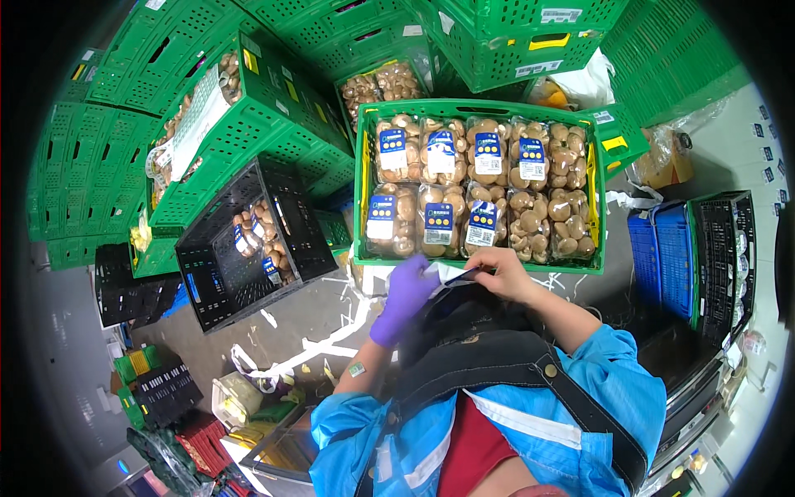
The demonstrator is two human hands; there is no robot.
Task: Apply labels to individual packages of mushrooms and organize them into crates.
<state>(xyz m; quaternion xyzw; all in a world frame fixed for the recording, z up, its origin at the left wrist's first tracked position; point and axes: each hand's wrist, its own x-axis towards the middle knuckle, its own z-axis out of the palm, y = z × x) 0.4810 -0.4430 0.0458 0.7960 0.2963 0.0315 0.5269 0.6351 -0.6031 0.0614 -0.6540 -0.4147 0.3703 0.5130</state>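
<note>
My left hand (406, 296), in a purple glove, has its fingers closed on one side of a white and blue label (447, 272). My bare right hand (503, 277) pinches the label's other side between thumb and fingers. Both hands are close to my body at the near edge of a green crate (479, 108). Inside it, clear-wrapped packs of brown mushrooms (571, 225) lie in two rows. Several packs bear a blue and white label (483, 224); those at the right end show none.
At left, a tilted black crate (240, 277) holds more mushroom packs. Stacked green crates (290, 112) rise behind it and at the back. To the right stand blue crates (662, 261) and black crates (722, 257). White paper strips (327, 346) litter the floor.
</note>
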